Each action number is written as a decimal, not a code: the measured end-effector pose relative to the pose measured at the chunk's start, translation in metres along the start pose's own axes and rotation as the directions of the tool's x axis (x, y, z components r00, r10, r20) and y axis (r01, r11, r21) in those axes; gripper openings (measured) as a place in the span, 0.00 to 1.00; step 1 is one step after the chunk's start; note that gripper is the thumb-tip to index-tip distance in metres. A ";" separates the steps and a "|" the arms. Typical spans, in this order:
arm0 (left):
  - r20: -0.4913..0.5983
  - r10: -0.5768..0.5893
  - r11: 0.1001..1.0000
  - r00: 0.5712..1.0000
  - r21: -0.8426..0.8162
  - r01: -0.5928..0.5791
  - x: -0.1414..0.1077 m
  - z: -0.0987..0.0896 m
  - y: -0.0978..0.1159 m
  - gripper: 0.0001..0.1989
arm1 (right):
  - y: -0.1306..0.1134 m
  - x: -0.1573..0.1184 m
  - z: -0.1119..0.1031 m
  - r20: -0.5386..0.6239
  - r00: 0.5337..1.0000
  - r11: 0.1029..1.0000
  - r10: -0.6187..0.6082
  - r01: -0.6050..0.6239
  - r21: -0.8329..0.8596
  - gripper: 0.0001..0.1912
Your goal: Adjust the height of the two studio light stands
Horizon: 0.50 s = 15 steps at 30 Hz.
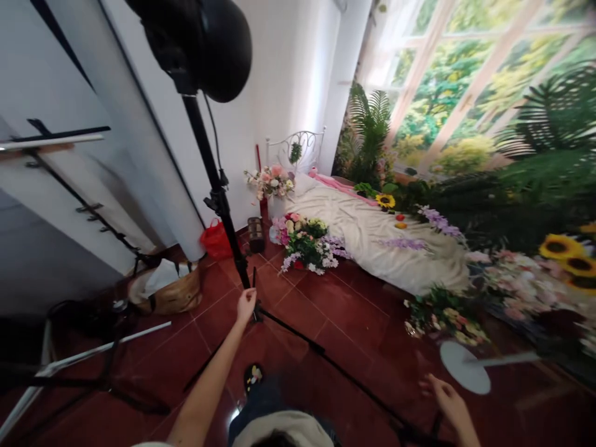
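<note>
A black light stand [205, 139] rises in front of me and leans a little to the left, with a black studio light [226, 49] at its top. A cable hangs beside the pole. Low on the pole, just above where the legs spread, my left hand [246, 305] is closed around it. One long leg [321, 354] runs along the floor to the lower right. My right hand [444, 397] is at the lower right, slightly blurred, its fingers loosely bent and apart, with nothing visible in them. It is nearest a round white base [465, 367].
A bed [367, 233] with cream cloth and several flower bunches [307, 242] stands ahead. A woven basket [177, 292], a red bag [216, 239] and a brown cylinder [256, 234] are on the tiled floor. White and black stand parts [112, 344] lie left. Sunflowers [563, 248] stand right.
</note>
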<state>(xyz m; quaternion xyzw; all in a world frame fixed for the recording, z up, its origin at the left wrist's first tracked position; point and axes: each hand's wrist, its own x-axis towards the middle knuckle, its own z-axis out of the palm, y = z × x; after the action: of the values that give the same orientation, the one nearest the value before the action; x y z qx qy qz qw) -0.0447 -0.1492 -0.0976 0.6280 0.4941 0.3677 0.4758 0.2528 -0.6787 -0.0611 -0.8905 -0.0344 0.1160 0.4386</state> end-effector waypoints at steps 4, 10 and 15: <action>-0.338 0.273 0.962 0.900 0.097 -0.256 0.078 -0.035 0.045 0.23 | -0.096 -0.007 0.121 0.329 0.929 0.985 -0.170 0.162 0.050 0.22; -0.168 0.334 0.928 0.927 -0.111 -0.355 0.134 -0.035 0.100 0.17 | -0.213 -0.038 0.260 0.639 0.671 0.881 -0.377 0.473 0.022 0.19; -0.115 0.115 0.953 0.987 -0.267 -0.142 0.152 -0.027 0.095 0.20 | -0.292 -0.050 0.352 0.721 0.483 0.704 -0.497 0.710 0.010 0.11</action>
<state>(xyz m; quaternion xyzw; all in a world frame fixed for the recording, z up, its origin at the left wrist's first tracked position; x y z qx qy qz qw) -0.0078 -0.0007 -0.0002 0.5678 0.4194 0.4933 0.5083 0.1330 -0.2360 -0.0292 -0.7654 -0.5223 0.2613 0.2704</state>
